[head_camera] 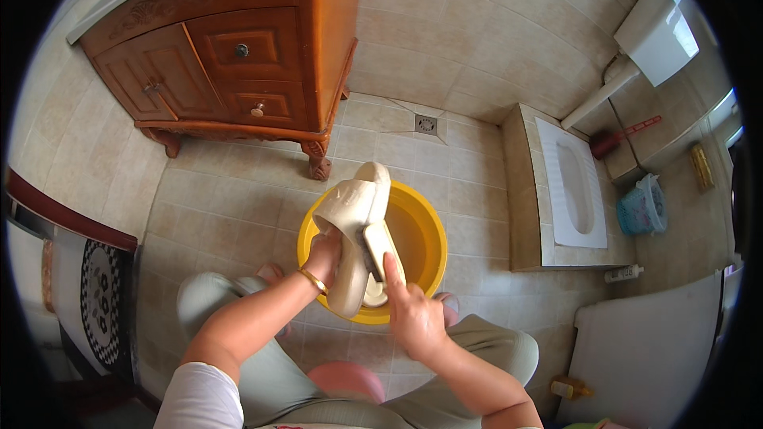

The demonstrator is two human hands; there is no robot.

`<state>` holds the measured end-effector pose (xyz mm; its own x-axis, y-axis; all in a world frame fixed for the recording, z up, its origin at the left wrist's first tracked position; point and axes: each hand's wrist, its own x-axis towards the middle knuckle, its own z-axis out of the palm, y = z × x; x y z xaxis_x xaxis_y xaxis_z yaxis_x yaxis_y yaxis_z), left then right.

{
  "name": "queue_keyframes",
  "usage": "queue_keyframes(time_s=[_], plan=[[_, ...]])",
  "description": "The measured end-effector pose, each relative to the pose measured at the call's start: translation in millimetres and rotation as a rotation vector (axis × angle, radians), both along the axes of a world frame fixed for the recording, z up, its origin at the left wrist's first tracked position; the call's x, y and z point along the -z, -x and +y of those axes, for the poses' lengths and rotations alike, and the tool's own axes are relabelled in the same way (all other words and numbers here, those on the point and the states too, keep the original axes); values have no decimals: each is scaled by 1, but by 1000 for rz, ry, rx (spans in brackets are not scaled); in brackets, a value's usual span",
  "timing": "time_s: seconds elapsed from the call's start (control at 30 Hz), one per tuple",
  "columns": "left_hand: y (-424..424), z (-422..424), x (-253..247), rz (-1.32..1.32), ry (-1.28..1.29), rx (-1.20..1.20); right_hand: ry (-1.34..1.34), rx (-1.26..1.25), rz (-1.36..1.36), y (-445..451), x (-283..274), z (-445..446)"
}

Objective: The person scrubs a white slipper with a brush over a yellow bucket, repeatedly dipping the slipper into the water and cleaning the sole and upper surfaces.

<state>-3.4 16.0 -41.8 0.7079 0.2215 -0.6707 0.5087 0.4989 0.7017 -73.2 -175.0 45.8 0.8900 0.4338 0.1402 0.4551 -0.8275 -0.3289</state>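
My left hand (325, 257) is pushed into the foot opening of a cream slide slipper (350, 214) and holds it up on its side over a yellow plastic basin (440, 232). In my right hand (412, 313) is a scrub brush with a cream back (384, 250); its dark bristles touch the side of the slipper's sole, and a finger lies along its back. Cloudy water (411, 226) stands in the basin. A cream thing, perhaps a second slipper (374, 294), lies partly hidden in the basin below the brush.
Ahead at the left stands a wooden vanity cabinet (256, 65). A floor drain (426, 125) lies beyond the basin. At the right are a raised squat toilet (575, 190), a blue plastic basket (642, 205) and a white bottle (624, 273). A pink stool (347, 380) is beneath me.
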Motion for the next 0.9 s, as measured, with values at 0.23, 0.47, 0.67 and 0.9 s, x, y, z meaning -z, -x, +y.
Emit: queue_keyframes(time_s=[0.23, 0.47, 0.67, 0.9], plan=[[10, -10, 9, -45, 53, 176, -24, 122, -83, -48, 5, 5], [18, -8, 15, -51, 58, 225, -92, 124, -27, -59, 8, 3], [12, 5, 14, -70, 83, 212, -143, -46, 18, -19, 6, 8], [-7, 44, 93, -291, -233, 199, -145, -153, 7, 10, 5, 9]])
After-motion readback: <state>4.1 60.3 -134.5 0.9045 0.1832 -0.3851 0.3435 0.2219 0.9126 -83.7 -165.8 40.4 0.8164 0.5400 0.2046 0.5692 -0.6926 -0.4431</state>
